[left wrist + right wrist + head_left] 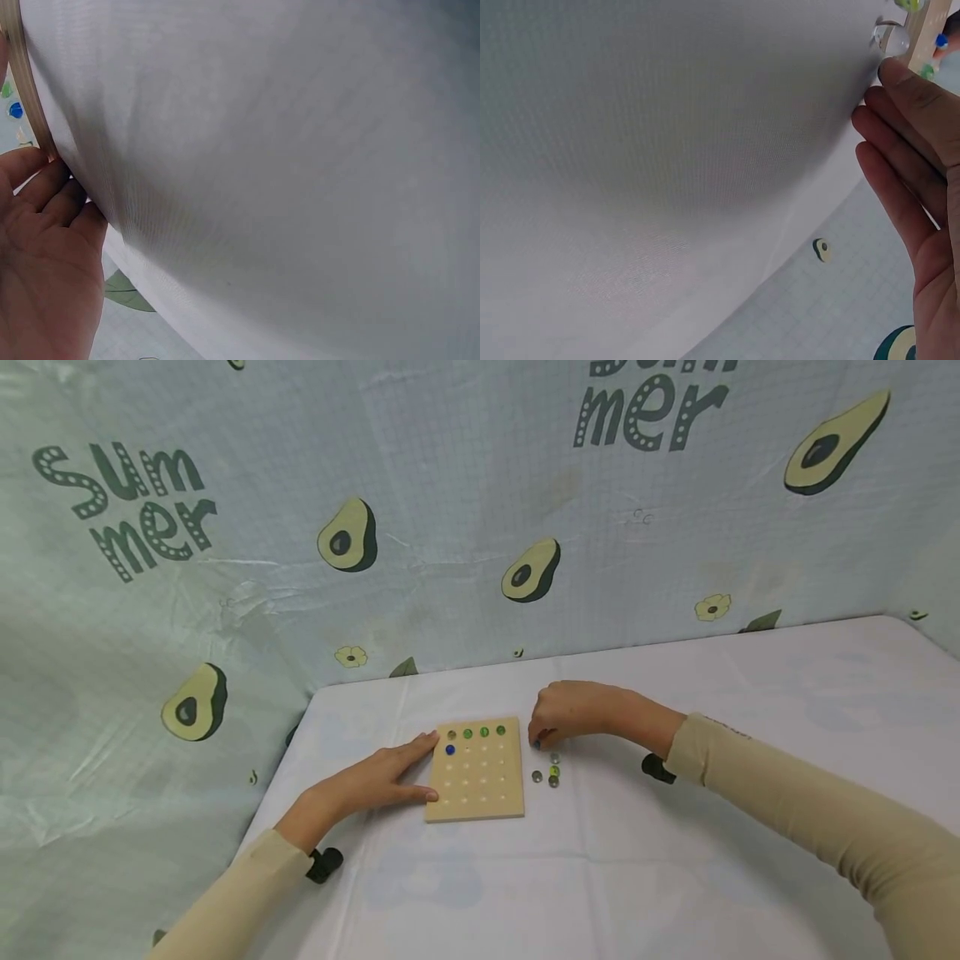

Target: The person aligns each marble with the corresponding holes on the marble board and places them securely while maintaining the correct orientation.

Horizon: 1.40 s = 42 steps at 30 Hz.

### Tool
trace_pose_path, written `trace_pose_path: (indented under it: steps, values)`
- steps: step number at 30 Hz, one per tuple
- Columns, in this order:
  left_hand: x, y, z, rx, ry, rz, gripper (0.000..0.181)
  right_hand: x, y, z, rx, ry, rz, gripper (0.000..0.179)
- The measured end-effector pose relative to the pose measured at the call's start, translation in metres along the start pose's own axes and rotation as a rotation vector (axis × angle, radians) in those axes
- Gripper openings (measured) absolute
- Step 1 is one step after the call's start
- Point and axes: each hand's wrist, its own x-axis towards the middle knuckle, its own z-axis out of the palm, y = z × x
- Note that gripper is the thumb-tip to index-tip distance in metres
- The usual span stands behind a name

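Observation:
A light wooden board (483, 785) with rows of shallow hollows lies on the table. Its far row carries one clear marble (452, 735) and several green marbles (484, 732); a blue marble (450, 749) sits at the left of the second row. My left hand (375, 781) rests against the board's left edge, thumb and fingers spread straight. Just right of the board, my right hand (573, 712) pinches another blue marble (537, 744), mostly covered by the fingertips. In the right wrist view, a clear marble (891, 37) shows beside the thumb.
Near my right hand lie loose marbles: a yellow-green one (554, 771) and clear ones (537, 777). A white cloth (480, 893) covers the table. Behind it hangs a sheet (442, 510) printed with avocados. Each wrist wears a small black camera (325, 865).

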Motion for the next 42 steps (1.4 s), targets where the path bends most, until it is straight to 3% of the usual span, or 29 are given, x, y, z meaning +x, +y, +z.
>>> trace_pose_path:
  steps: [13,33,42]
  values:
    - [-0.001,0.000,0.001,-0.009,0.006,0.019,0.104,-0.003,0.002,-0.004,0.051,0.001,0.024,0.023]
    - [0.000,-0.001,-0.003,0.003,-0.004,-0.013,0.106,-0.001,0.007,-0.010,0.218,0.028,0.099,0.022]
    - [0.001,-0.002,-0.001,-0.003,-0.004,-0.006,0.106,0.002,0.009,-0.007,0.270,0.048,0.091,0.020]
